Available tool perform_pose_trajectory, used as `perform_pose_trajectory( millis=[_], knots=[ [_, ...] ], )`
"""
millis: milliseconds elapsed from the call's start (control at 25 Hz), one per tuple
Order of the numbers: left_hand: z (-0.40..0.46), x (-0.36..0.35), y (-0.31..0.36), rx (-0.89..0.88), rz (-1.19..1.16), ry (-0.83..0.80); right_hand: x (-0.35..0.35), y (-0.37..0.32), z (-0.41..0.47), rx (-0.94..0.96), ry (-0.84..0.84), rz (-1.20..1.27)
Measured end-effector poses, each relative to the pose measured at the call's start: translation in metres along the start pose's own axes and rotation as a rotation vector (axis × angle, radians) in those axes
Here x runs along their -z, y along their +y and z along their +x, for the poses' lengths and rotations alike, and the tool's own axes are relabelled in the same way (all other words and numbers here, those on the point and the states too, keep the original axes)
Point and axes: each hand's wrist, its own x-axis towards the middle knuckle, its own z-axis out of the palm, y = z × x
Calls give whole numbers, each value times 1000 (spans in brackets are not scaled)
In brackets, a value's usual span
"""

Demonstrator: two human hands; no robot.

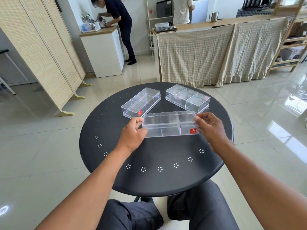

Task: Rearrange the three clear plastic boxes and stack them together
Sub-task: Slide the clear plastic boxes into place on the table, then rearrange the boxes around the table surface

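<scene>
- A round black table with small white dot patterns near its rim carries three clear plastic boxes, each split into compartments
- The near box lies crosswise in front of the person, with a red sticker at its near right corner
- The left hand pinches the near box's left end, fingers closed on it
- The right hand grips the right end, fingertips closed on the upper edge
- Whether the near box rests on the table or is slightly lifted cannot be told
- The far left box sits angled behind it, just beside its left corner, also with a red sticker
- The far right box sits angled too, apart from the left one
</scene>
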Motion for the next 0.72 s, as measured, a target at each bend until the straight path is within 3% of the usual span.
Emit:
perform_pose_trajectory(
  millis=[200, 400, 560, 720],
  knots=[
    [-11, 2, 1, 50, -21, -1, -4, 3, -6, -28, -24, -118],
    [23, 20, -4, 120, -118, 166, -26, -45, 4, 189, 42, -442],
    [68, 37, -5, 282, -188, 262, -74, -83, 48, 262, -90, -485],
    [112, 39, -16, 451, -145, 176, -135, -91, 104, 245, -219, -631]
  ],
)
